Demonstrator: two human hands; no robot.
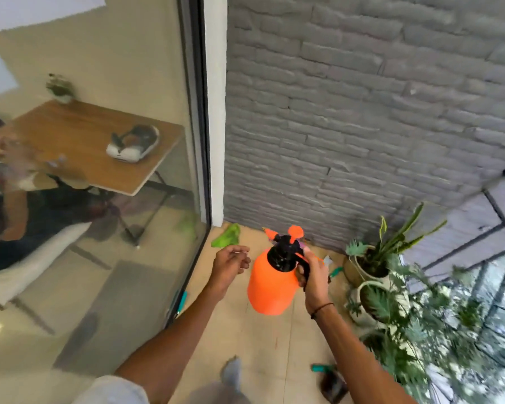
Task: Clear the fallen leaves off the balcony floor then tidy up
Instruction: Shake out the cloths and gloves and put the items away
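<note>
Forearms are reaching forward from the bottom edge, two of them, over a beige tiled balcony floor. Near the feet, one dark object with a teal handle is lying on the tiles, too blurred to name. The right hand is wrapping its fingers round the black handle of one orange pressure sprayer, which is showing a black pump head and an orange knob on top; whether its base is touching the floor cannot be told. The left hand is hovering just beside the sprayer, holding nothing, its fingers loosely curled. To the right, two pale pots with green plants are standing close together by the railing, with more foliage spreading in front of them. One small teal-handled tool is lying between the sprayer and the pots. Farther off, one green cloth-like item is sitting in the corner where the glass door is meeting the grey brick wall. No fallen leaves are showing clearly on the tiles.
</note>
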